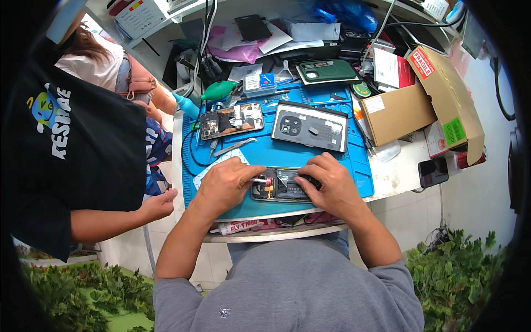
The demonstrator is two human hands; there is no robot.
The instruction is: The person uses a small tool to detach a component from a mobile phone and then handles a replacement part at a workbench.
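Note:
In front of me an opened phone (291,192) lies on the blue work mat (362,171), its black battery and inner parts exposed. My left hand (220,185) pinches a slim silver tool (258,180) beside red and orange parts at the phone's left end. My right hand (337,185) is curled over the phone's right end, thumb on its inside and fingers along the far edge. Tweezers (236,146) lie beyond my left hand. A second opened phone (232,120) and a black phone back in a shallow box (310,127) are farther back.
A green blower bulb (218,90), a teal bottle (186,105) and a green phone case (327,71) stand at the back. Cardboard boxes (398,114) fill the right side, near a dark phone (433,172). A co-worker's hand (158,205) is at the table's left edge.

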